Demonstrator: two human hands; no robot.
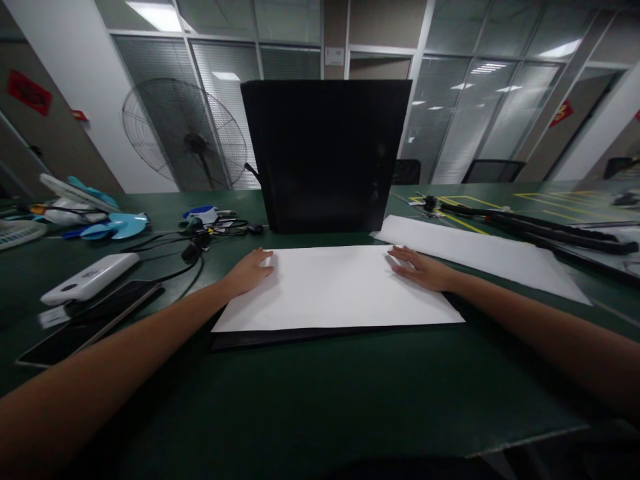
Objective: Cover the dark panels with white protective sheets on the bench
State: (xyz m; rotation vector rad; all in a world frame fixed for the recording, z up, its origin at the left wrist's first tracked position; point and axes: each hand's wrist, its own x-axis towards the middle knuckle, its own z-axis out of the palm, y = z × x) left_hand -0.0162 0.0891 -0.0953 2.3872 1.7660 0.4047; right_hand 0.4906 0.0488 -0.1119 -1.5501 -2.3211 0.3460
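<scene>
A white sheet of paper lies flat before me, on top of a thin dark thing whose front edge shows below it. My left hand rests at the sheet's far left corner, fingers stretched and thumb apart on the paper. At the far right corner, my right hand touches the sheet with its fingers spread. Both hands are open. Just behind the sheet stands a large black panel, upright and tilted slightly back; whether it joins the dark thing under the paper is hidden.
Another white sheet lies to the right on the green table, near long black strips. On the left are a phone, a white oblong device, cables and blue fan blades. A large fan stands behind.
</scene>
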